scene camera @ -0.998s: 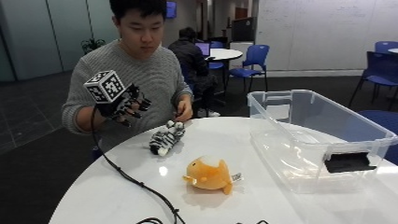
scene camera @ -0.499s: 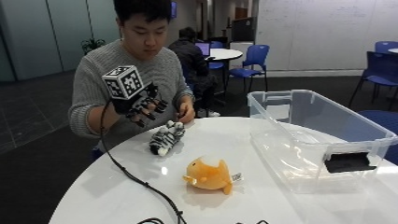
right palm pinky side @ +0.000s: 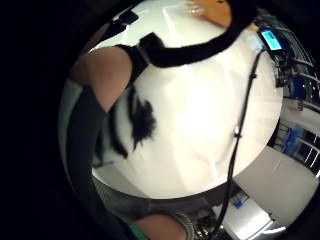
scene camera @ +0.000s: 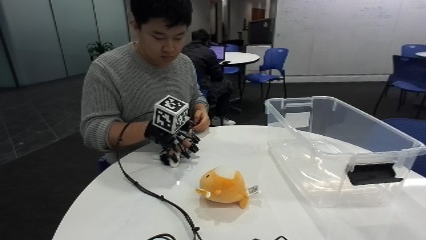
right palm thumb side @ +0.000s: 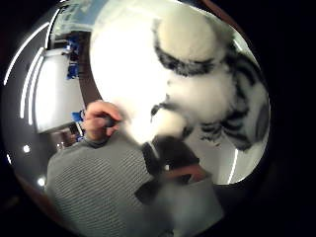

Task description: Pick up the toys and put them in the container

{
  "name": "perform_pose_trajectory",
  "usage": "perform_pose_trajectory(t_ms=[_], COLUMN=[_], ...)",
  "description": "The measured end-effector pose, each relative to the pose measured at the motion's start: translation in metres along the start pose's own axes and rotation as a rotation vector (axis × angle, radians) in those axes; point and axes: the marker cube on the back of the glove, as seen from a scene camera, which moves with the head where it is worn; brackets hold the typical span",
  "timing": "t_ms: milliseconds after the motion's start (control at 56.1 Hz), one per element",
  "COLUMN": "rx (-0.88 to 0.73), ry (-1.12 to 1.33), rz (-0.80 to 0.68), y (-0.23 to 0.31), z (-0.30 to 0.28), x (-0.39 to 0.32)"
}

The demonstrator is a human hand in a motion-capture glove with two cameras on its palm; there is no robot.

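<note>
My gloved right hand (scene camera: 177,144) is down on the table's near-left side, fingers spread and pointing down over the black-and-white striped zebra toy (right palm thumb side: 207,84). In the outside view, only a sliver of the zebra toy (scene camera: 174,163) shows under the fingertips. The thumb side palm view is filled with its head and striped body; the zebra toy (right palm pinky side: 135,120) lies on the white table beside a finger. An orange plush toy (scene camera: 223,187) lies mid-table, apart from the hand. The clear plastic container (scene camera: 346,125) stands at the right, with no toy seen in it.
The person's bare left hand (scene camera: 200,120) rests at the table edge just behind the gloved hand. A black cable (scene camera: 146,190) trails across the round white table (scene camera: 120,215) toward its front edge. Blue chairs and another table stand in the room behind.
The gloved hand, raised above the table a second ago, has come down onto the zebra toy and now covers it. The orange toy and container stay where they were.
</note>
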Motion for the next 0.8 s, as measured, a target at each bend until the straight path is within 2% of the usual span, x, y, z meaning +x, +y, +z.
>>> perform_pose_trajectory(t_ms=[160,410,517,606,802], rx=[0.103,0.209,0.196,0.215,0.453], ry=[0.147,0.139,0.114,0.065,0.069], rz=[0.047,0.034,0.016,-0.003,-0.065], y=[-0.006,-0.015,-0.019,-0.025,-0.041], z=[0.012,0.015,0.006,-0.029,-0.174], x=[-0.006,-0.002,-0.001,-0.002,-0.013])
